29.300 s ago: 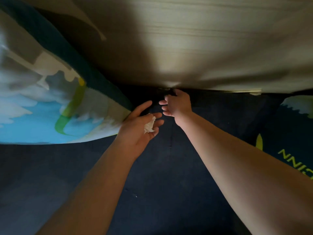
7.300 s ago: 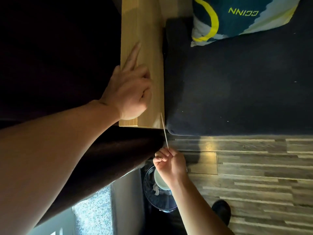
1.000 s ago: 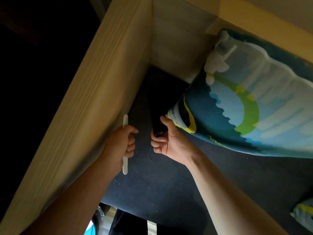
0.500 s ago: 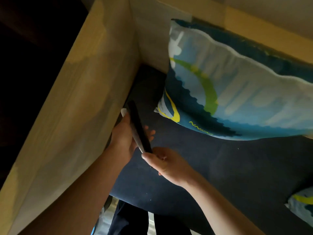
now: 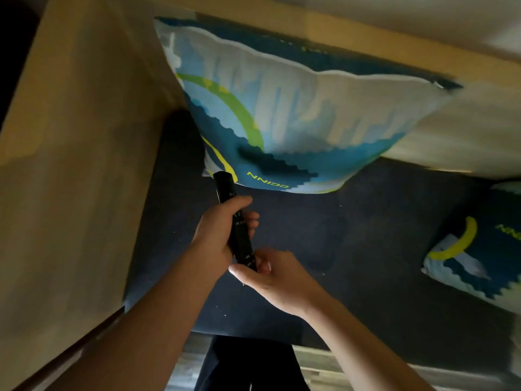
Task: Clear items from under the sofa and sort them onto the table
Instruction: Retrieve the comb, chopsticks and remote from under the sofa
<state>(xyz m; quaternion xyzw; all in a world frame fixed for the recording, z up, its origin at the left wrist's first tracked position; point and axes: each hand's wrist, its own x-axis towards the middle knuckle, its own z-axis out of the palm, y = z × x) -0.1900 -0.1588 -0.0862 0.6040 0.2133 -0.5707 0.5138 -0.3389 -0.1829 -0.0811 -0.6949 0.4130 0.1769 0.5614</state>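
Note:
A long black remote control with small white markings is held above the dark blue sofa seat. My left hand grips its middle, fingers wrapped round it. My right hand pinches its lower end between thumb and fingers. The remote's top end points at the corner of a blue, white and green cushion. The white stick that my left hand held earlier is hidden now.
The wooden sofa arm rises on the left, and the wooden back rail runs along the top. A second patterned cushion lies at the right edge. Wood floor and my dark trouser leg show below.
My right hand pulled the black remote out of the gap by the sofa arm and brought it to my left hand, which now grips it too. The big cushion has tipped back upright.

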